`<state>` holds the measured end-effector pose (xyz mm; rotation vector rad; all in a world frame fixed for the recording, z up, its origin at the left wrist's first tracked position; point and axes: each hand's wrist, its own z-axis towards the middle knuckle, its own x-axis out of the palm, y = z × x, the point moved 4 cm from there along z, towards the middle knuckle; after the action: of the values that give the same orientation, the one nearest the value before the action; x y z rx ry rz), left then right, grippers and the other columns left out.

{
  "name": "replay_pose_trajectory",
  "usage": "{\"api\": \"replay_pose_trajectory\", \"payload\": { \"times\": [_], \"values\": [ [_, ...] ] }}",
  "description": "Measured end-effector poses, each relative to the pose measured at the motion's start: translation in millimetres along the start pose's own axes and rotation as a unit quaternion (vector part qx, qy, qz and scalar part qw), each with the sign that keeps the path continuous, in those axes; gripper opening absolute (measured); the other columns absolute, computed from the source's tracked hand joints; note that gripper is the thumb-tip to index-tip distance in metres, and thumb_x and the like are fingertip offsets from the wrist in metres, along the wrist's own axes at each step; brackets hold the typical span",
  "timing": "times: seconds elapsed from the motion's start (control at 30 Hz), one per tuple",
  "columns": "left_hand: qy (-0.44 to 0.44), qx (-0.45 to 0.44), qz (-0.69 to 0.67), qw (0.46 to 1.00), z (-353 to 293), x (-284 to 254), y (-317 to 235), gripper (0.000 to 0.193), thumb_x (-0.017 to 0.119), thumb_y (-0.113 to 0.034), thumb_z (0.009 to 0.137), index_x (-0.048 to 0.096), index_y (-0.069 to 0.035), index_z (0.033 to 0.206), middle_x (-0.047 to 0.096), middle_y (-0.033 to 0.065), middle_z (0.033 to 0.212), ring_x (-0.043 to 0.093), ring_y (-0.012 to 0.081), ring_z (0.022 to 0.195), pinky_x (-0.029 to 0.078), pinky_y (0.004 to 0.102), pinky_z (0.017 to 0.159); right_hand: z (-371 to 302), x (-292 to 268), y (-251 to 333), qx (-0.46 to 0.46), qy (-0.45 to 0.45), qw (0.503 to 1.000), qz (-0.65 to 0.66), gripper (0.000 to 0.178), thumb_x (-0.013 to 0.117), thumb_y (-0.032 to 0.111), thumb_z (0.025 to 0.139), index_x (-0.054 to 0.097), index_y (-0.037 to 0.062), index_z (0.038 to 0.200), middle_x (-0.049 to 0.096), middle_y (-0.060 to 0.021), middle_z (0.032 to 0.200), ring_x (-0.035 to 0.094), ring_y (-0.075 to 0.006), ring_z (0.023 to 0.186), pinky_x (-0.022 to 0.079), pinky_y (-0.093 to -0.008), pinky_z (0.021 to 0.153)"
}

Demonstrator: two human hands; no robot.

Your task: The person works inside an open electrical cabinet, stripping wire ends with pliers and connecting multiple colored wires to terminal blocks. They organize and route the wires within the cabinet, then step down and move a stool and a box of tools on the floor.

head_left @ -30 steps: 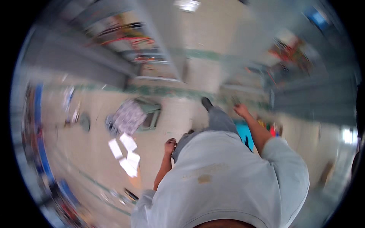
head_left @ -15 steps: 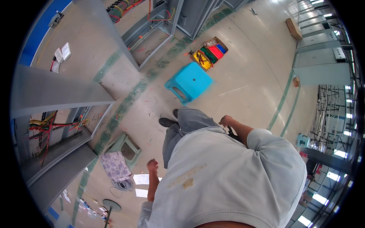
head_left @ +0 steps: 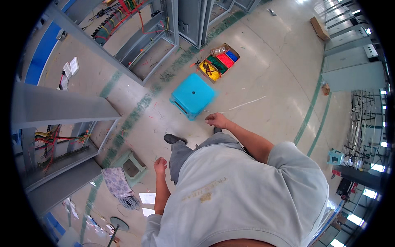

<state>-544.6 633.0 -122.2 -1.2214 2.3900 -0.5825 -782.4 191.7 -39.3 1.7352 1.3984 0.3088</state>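
My right hand (head_left: pixel 217 120) reaches forward over the floor, just in front of the near edge of a blue plastic stool (head_left: pixel 193 92). Its fingers are curled towards the thumb; whatever they may hold is too small to make out. My left hand (head_left: pixel 160 165) hangs at my left side with loosely bent fingers, partly apart, and nothing visible in it. Beyond the stool a cardboard box (head_left: pixel 218 62) holds yellow, green, red and blue small parts in sections. Dark-handled pliers (head_left: pixel 209 70) lie on the yellow ones.
Grey cabinet frames (head_left: pixel 66 105) with coloured wiring stand on the left. A pale green stool (head_left: pixel 133 168), patterned cloth (head_left: pixel 117 181), grey cable coil (head_left: pixel 129 201) and white papers (head_left: pixel 147 198) lie left of me. Wire scraps litter the floor; grey cabinets (head_left: pixel 349 70) stand far right.
My right hand has swung forward and left, from beside my hip towards the blue stool. The left hand has risen slightly. My view and feet have shifted a little.
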Motion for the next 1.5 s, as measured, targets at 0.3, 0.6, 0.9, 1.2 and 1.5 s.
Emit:
{"api": "replay_pose_trajectory", "payload": {
  "times": [0.3, 0.6, 0.9, 1.2, 1.5],
  "values": [
    [0.033, 0.071, 0.145, 0.986, -54, 82, 153, 0.032, 0.065, -0.024, 0.094, 0.073, -0.002, 0.117, 0.074, 0.0077, 0.098, 0.069, 0.0188, 0.089, 0.053, 0.0337, 0.073, -104, -171, -286, 0.281, -0.072, 0.941, -0.174, 0.035, 0.073, 0.038, 0.087, 0.073, 0.0038, 0.080, 0.071, -0.0106, 0.067, 0.069, -0.0224, 0.055, 0.059, -0.0373, 0.056],
    [0.180, 0.586, 0.441, 0.655, -3, 131, 71, 0.022, 0.072, -0.015, 0.070, 0.074, -0.012, 0.092, 0.074, 0.0125, 0.095, 0.070, 0.0355, 0.085, 0.056, 0.0455, 0.072, -143, -208, -275, 0.295, -0.178, 0.930, 0.128, 0.032, 0.074, 0.030, 0.092, 0.075, 0.0034, 0.109, 0.073, -0.0066, 0.085, 0.068, -0.0142, 0.068, 0.056, -0.0310, 0.057],
    [0.085, 0.148, 0.131, 0.977, 49, 241, -118, 0.042, 0.067, -0.033, 0.099, 0.067, -0.005, 0.130, 0.071, 0.0009, 0.097, 0.067, 0.0122, 0.085, 0.049, 0.0273, 0.071, -81, -221, -188, 0.145, -0.171, 0.973, -0.051, 0.041, 0.073, 0.038, 0.087, 0.079, 0.0035, 0.108, 0.079, -0.0155, 0.093, 0.077, -0.0275, 0.085, 0.059, -0.0394, 0.082],
    [-0.044, 0.237, 0.299, 0.923, 44, 289, -175, 0.048, 0.074, -0.033, 0.095, 0.068, 0.001, 0.127, 0.076, 0.0153, 0.106, 0.072, 0.0230, 0.098, 0.055, 0.0355, 0.089, 99, -276, -235, 0.108, -0.108, 0.974, -0.167, 0.039, 0.071, 0.043, 0.087, 0.080, 0.0101, 0.104, 0.077, -0.0163, 0.103, 0.073, -0.0363, 0.102, 0.056, -0.0469, 0.092],
    [0.015, 0.294, 0.374, 0.879, 174, 424, -329, 0.078, 0.081, -0.049, 0.086, 0.058, 0.000, 0.143, 0.061, 0.0239, 0.143, 0.059, 0.0380, 0.132, 0.046, 0.0442, 0.112, 249, -327, -200, 0.044, -0.026, 0.984, -0.172, 0.032, 0.067, 0.036, 0.091, 0.077, 0.0074, 0.102, 0.075, -0.0186, 0.098, 0.072, -0.0378, 0.095, 0.057, -0.0447, 0.084]
  ]
}}
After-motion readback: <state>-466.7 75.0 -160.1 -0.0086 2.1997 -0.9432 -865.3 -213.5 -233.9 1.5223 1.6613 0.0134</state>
